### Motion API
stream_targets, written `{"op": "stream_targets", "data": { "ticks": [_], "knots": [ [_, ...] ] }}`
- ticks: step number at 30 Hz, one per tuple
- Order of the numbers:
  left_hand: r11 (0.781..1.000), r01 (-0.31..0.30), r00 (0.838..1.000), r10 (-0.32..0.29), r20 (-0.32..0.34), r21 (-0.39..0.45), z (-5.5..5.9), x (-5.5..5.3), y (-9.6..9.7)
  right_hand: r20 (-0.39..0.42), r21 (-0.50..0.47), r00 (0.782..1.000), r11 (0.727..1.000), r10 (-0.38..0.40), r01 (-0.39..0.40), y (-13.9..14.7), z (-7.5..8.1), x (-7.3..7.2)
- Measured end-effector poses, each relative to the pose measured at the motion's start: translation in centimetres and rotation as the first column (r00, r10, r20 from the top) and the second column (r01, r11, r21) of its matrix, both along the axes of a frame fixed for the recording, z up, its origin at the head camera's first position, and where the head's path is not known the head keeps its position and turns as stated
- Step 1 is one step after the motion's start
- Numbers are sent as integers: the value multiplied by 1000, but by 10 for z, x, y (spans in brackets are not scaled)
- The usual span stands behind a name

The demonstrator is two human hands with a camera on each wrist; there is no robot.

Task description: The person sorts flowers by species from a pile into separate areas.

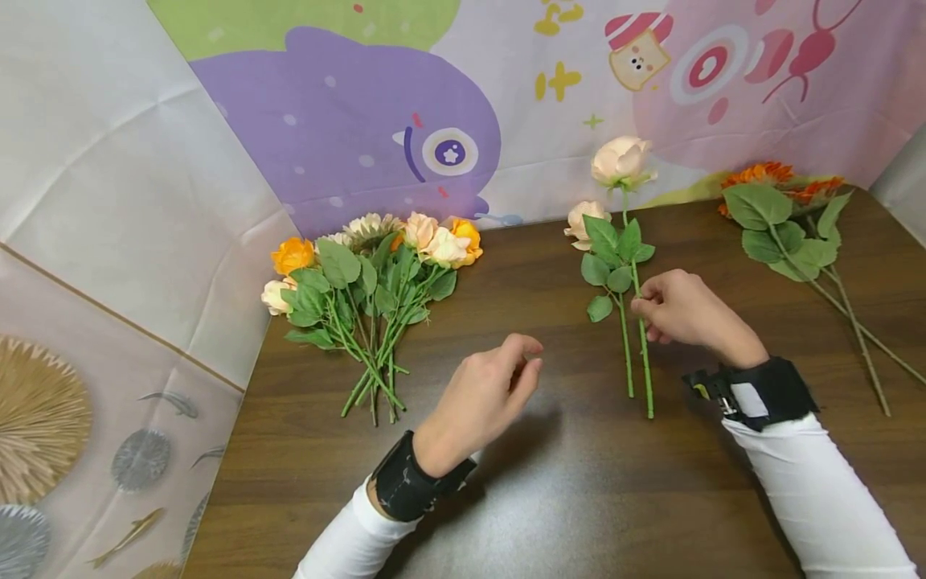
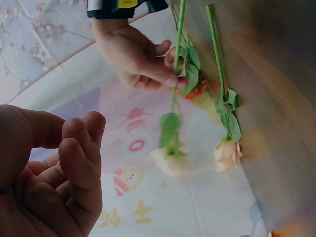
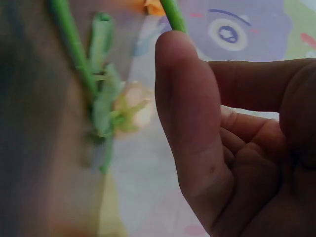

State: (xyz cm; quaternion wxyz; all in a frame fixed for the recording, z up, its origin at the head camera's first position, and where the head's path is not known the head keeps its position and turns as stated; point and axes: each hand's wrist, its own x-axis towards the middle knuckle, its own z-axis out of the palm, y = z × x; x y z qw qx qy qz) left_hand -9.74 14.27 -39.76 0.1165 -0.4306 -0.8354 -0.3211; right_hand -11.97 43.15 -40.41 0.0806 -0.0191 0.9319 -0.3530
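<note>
My right hand (image 1: 683,314) pinches the green stem of a pale peach rose (image 1: 620,163) between thumb and fingertips. The bloom points away from me, raised in front of the backdrop; in the left wrist view this rose (image 2: 170,160) is blurred. A second peach rose (image 1: 584,223) lies on the table just left of it, the two overlapping in the head view. To the left, my left hand (image 1: 477,394) hovers over the table, fingers loosely bent and holding nothing. From the right wrist, the pinched stem (image 3: 173,15) shows above the thumb.
A bunch of orange, peach and cream flowers (image 1: 376,281) lies at the back left, stems crossed toward me. Orange flowers (image 1: 760,173) with long stems lie at the right. Behind the brown table (image 1: 564,498) hangs a printed cloth (image 1: 347,121).
</note>
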Motion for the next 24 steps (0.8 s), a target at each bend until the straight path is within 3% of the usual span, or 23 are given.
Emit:
{"op": "stream_targets", "data": {
  "ticks": [8,24],
  "knots": [
    [1000,2,1000,-2,-18,3,1,-1,-2,97,8,995,1000,30,-31,4,-19,-9],
    [999,20,999,-19,-26,25,6,-4,-8,119,22,993,1000,6,-9,7,-34,-13]
  ]
}}
